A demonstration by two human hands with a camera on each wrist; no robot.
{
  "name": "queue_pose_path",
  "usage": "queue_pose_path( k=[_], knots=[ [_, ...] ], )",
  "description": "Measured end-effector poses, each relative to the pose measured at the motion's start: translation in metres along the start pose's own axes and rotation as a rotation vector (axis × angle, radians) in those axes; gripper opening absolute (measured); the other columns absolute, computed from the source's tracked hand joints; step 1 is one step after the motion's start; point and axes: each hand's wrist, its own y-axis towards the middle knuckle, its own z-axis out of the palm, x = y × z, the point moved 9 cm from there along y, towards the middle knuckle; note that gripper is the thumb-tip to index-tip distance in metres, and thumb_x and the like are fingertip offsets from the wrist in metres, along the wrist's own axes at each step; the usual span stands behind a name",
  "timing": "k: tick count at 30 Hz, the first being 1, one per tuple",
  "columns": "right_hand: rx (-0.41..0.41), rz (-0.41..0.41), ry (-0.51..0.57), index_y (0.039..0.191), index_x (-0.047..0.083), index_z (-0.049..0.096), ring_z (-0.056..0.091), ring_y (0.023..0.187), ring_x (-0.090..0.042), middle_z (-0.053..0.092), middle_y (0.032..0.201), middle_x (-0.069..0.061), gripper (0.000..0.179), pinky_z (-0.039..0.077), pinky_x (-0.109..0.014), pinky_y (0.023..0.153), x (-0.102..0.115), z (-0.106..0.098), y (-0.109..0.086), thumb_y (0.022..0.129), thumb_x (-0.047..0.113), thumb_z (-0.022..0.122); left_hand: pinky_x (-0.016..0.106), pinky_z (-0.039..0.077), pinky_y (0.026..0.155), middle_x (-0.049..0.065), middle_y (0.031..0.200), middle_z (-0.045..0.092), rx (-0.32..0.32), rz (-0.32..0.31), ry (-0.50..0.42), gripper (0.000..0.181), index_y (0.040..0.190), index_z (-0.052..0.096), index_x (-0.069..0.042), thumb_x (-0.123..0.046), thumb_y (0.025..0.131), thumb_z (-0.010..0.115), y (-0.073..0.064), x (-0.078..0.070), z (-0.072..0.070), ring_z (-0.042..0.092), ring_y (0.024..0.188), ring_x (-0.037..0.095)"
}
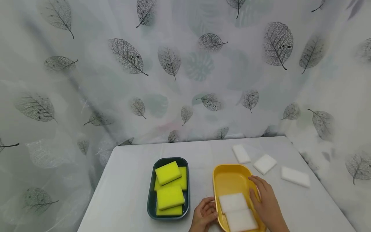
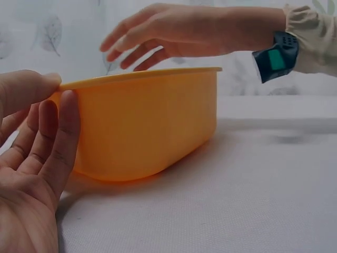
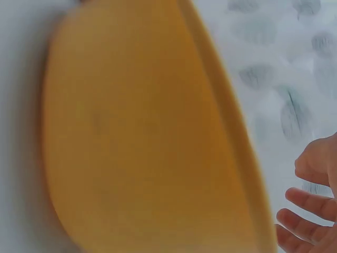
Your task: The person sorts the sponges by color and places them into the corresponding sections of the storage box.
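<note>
A yellow plastic tray (image 1: 232,177) stands on the table with two white sponges (image 1: 241,220) lying end to end in its near half. My left hand (image 1: 205,212) pinches the tray's left rim; in the left wrist view its thumb (image 2: 31,87) lies over the rim and the fingers press the outer wall. Over the tray's right rim hovers my right hand (image 1: 266,201), fingers spread and loosely bent. The left wrist view shows this right hand (image 2: 168,31) above the rim, holding nothing.
Left of the yellow tray stands a dark green tray (image 1: 150,199) with several yellow sponges (image 1: 170,196) stacked in it. Three white sponges (image 1: 265,164) lie apart on the white table (image 1: 124,190), behind and right of the yellow tray. A leaf-patterned curtain (image 1: 185,64) hangs behind the table.
</note>
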Motion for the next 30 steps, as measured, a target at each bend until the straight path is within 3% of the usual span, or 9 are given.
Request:
queue_pose_path(
  k=[2, 4, 10, 16, 22, 30],
  knots=[
    [0.047, 0.060, -0.006, 0.140, 0.002, 0.057, 0.051, 0.127, -0.044, 0.055, 0.143, -0.023, 0.041, 0.046, -0.057, 0.097, -0.014, -0.006, 0.004, 0.099, 0.003, 0.065, 0.024, 0.061, 0.079, 0.005, 0.113, 0.065, -0.007, -0.002, -0.010, 0.060, 0.144, 0.050, 0.001, -0.002, 0.089, 0.074, -0.001, -0.002, -0.001, 0.065, 0.096, 0.013],
    [0.078, 0.093, -0.007, 0.142, 0.002, 0.055, 0.050, 0.127, -0.047, 0.053, 0.144, -0.026, 0.040, 0.045, -0.065, 0.095, -0.026, -0.012, 0.007, 0.102, 0.006, 0.062, 0.024, 0.061, 0.078, 0.005, 0.112, 0.065, -0.008, 0.000, -0.014, 0.060, 0.144, 0.050, 0.002, -0.002, 0.089, 0.074, -0.003, -0.002, -0.002, 0.065, 0.095, 0.013],
    [0.053, 0.088, -0.042, 0.138, -0.002, 0.057, 0.051, 0.121, -0.051, 0.054, 0.138, -0.031, 0.041, 0.044, -0.064, 0.092, -0.053, -0.032, 0.010, 0.098, 0.000, 0.064, 0.025, 0.061, 0.080, 0.005, 0.113, 0.065, 0.004, -0.015, -0.024, 0.061, 0.145, 0.050, 0.001, -0.005, 0.090, 0.075, -0.001, 0.002, -0.001, 0.065, 0.096, 0.014],
    [0.064, 0.153, -0.107, 0.139, -0.008, 0.052, 0.046, 0.124, -0.060, 0.047, 0.141, -0.040, 0.041, 0.040, -0.075, 0.094, -0.091, -0.040, 0.017, 0.100, 0.001, 0.060, 0.024, 0.061, 0.079, 0.005, 0.113, 0.065, -0.010, -0.013, -0.026, 0.060, 0.144, 0.051, 0.001, -0.001, 0.089, 0.074, 0.000, 0.001, -0.002, 0.065, 0.096, 0.014],
    [0.007, 0.110, -0.131, 0.137, -0.013, 0.051, 0.042, 0.123, -0.065, 0.046, 0.140, -0.045, 0.042, 0.034, -0.078, 0.099, -0.118, -0.052, 0.024, 0.097, -0.001, 0.059, 0.024, 0.061, 0.080, 0.004, 0.112, 0.065, -0.022, -0.030, -0.034, 0.059, 0.143, 0.052, 0.001, -0.001, 0.088, 0.074, 0.000, 0.002, -0.001, 0.065, 0.096, 0.013],
    [0.006, 0.166, -0.364, 0.137, -0.014, 0.048, 0.034, 0.127, -0.073, 0.042, 0.140, -0.048, 0.049, 0.027, -0.084, 0.106, -0.156, -0.058, 0.037, 0.091, 0.001, 0.059, 0.024, 0.062, 0.081, 0.004, 0.115, 0.065, -0.016, -0.050, -0.031, 0.060, 0.144, 0.051, 0.000, -0.002, 0.089, 0.075, 0.002, 0.002, -0.003, 0.065, 0.098, 0.013]
  ],
)
